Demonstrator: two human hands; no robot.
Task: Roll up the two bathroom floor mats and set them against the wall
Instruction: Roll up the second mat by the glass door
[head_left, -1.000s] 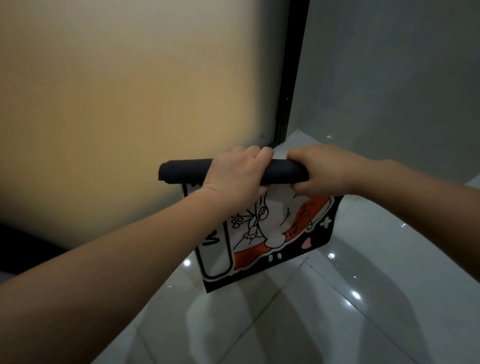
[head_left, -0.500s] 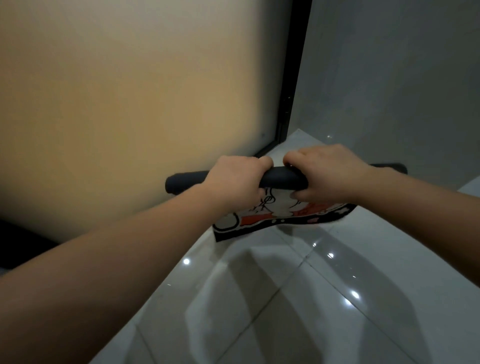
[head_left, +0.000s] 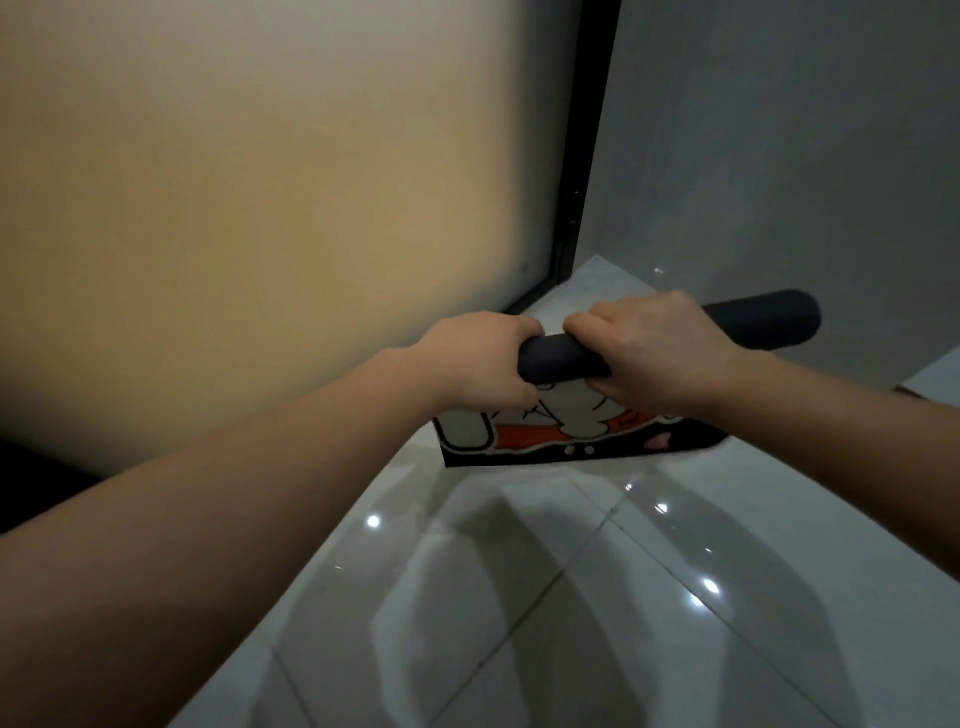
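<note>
I hold one floor mat (head_left: 561, 358) in the air, mostly wound into a dark grey roll with its black backing outward. A short flap with a white, orange and black cartoon print (head_left: 571, 436) hangs loose below the roll. My left hand (head_left: 483, 364) grips the roll's left end and hides it. My right hand (head_left: 654, 353) grips the roll just to the right, and the roll's right end (head_left: 769, 319) sticks out past it. A second mat is not in view.
A frosted glass panel (head_left: 260, 208) with a black frame post (head_left: 587, 145) stands on the left. A grey wall (head_left: 789, 130) closes the corner on the right. Glossy white floor tiles (head_left: 519, 597) lie below, with a raised ledge (head_left: 935, 379) at the right edge.
The hanging printed flap has grown much shorter as the mat was wound onto the roll. The roll shifted right: its right end now sticks out, and my left hand covers its left end.
</note>
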